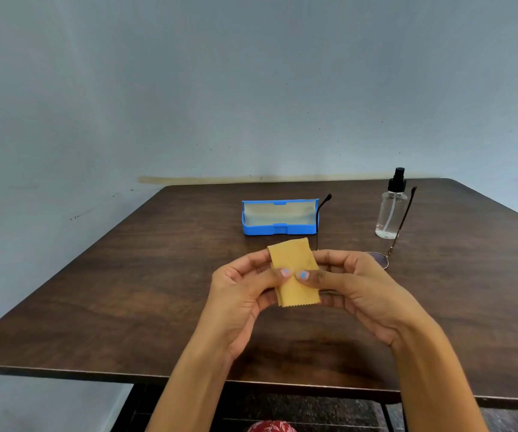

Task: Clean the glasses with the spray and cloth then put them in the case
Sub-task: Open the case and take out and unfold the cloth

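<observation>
Cloth [295, 269], unmarked, pinched by left hand [245, 291] and right hand [354, 288]; spray bottle [391, 213] label-free.

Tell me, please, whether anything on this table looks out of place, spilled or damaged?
Nothing stands out. The blue case sits open, the spray bottle stands upright with no spill, the glasses lie unfolded on the table, and both hands, left and right, hold the folded cloth.

The single head-worn wide-angle camera looks forward and down from the person's own seat, close over the near edge of the brown surface [127, 275], facing its far edge and the pale wall [251, 88] behind.
</observation>
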{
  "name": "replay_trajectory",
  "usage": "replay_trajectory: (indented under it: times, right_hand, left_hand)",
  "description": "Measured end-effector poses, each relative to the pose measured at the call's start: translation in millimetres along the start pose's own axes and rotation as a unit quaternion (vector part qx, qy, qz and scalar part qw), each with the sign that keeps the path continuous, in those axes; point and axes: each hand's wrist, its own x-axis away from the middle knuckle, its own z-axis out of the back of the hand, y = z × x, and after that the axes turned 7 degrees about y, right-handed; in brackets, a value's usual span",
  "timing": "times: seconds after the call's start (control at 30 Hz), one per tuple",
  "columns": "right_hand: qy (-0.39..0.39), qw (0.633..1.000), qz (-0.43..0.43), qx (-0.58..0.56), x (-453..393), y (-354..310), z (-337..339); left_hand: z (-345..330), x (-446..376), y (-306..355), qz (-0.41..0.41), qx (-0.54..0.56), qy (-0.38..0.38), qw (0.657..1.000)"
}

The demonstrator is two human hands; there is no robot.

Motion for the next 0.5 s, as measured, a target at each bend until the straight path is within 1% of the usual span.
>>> replay_trajectory:
  times: [0.1,0.2,0.3,0.37,0.5]
  right_hand:
    - [0.015,1.0,0.007,0.014,-0.9,-2.5,3.7]
    - [0.012,1.0,0.021,0.01,-0.1,-3.2,3.2]
    - [0.03,0.998,0.055,0.01,0.5,-1.2,1.7]
    - [0.043,0.996,0.073,0.021,0.8,0.0,2.0]
    - [0.056,0.992,0.096,0.053,-0.7,0.8,3.7]
  left_hand:
    - [3.3,0.0,-0.5,-0.015,-0.038,-0.019,0.999]
    - [2.1,-0.6,-0.9,-0.057,-0.094,0.007,0.994]
    - [-0.7,0.2,-2.4,-0.086,-0.106,0.031,0.99]
    - [-1.7,0.9,-3.4,-0.067,-0.085,0.027,0.994]
    - [-2.1,-2.0,-5.0,0.029,-0.021,0.03,0.999]
